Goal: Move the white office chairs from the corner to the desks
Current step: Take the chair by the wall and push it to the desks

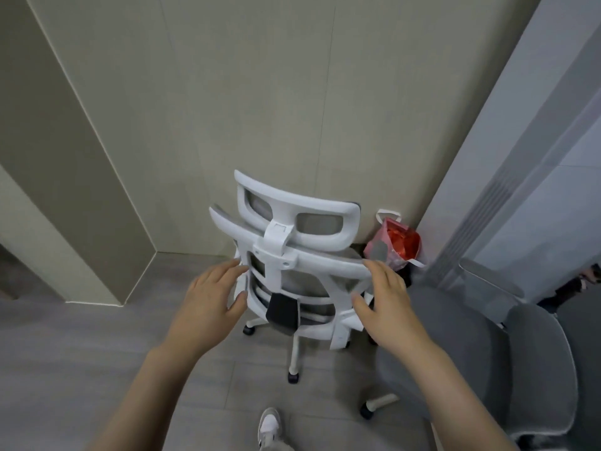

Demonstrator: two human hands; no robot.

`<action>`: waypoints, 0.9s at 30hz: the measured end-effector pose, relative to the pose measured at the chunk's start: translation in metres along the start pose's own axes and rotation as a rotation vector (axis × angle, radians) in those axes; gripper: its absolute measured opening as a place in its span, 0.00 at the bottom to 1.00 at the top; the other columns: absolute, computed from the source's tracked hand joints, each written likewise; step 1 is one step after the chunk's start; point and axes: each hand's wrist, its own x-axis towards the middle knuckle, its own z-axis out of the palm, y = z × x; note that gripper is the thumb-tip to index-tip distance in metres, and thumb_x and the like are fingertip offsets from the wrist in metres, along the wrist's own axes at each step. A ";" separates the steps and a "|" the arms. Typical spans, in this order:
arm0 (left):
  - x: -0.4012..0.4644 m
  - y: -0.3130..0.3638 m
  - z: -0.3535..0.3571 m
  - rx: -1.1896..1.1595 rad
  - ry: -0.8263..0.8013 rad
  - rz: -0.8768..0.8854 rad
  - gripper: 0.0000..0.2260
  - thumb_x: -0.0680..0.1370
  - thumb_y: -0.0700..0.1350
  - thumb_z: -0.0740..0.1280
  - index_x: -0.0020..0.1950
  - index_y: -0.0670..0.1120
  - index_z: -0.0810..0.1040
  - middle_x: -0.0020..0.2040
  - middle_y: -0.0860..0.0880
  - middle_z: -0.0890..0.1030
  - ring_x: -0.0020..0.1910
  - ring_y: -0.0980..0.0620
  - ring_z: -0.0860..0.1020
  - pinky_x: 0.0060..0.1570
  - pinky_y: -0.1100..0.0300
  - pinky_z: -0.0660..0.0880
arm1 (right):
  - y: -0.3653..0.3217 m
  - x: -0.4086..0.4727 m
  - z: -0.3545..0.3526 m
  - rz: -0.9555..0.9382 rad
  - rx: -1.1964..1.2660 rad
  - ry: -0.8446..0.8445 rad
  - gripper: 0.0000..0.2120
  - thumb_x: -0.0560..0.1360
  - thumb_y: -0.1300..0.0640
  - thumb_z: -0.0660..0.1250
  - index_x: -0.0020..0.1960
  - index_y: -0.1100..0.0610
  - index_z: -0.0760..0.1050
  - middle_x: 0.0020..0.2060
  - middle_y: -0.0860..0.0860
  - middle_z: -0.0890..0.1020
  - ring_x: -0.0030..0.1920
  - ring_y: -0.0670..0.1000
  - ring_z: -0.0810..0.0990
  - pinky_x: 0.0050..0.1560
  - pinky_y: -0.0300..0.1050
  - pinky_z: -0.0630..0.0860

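Observation:
A white office chair (289, 252) with grey mesh stands in the corner, its back and headrest turned toward me. My left hand (208, 294) hovers at the left edge of its backrest, fingers straight and spread, holding nothing. My right hand (387, 301) reaches the right edge of the backrest the same way, fingertips at the frame; contact is unclear. A second chair (481, 359) with a grey seat and backrest stands close at my right, partly cut off by the frame edge.
A beige wall (260, 109) rises behind the chair, and a glass partition (520, 157) runs along the right. A pink and red bag (396, 245) sits on the floor in the corner. My shoe (270, 424) is on the grey tiled floor.

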 end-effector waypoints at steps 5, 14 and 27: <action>0.104 -0.013 -0.008 -0.130 0.092 0.007 0.24 0.80 0.51 0.61 0.75 0.48 0.63 0.75 0.51 0.66 0.73 0.51 0.63 0.71 0.49 0.63 | -0.016 0.093 -0.006 -0.050 0.054 0.138 0.28 0.80 0.46 0.60 0.77 0.49 0.56 0.76 0.47 0.58 0.76 0.46 0.53 0.76 0.47 0.54; 0.229 -0.023 -0.013 -0.112 0.144 0.204 0.19 0.81 0.55 0.52 0.62 0.49 0.77 0.63 0.52 0.77 0.68 0.51 0.69 0.70 0.50 0.61 | -0.026 0.192 0.009 -0.202 0.074 0.280 0.16 0.81 0.46 0.54 0.55 0.51 0.79 0.52 0.43 0.79 0.56 0.47 0.75 0.59 0.52 0.72; 0.187 -0.021 -0.007 -0.096 0.403 0.053 0.19 0.80 0.47 0.52 0.34 0.46 0.76 0.33 0.53 0.72 0.40 0.46 0.73 0.49 0.49 0.66 | -0.005 0.192 0.042 -0.685 0.243 0.605 0.19 0.81 0.57 0.56 0.39 0.58 0.82 0.35 0.50 0.82 0.35 0.51 0.80 0.36 0.48 0.74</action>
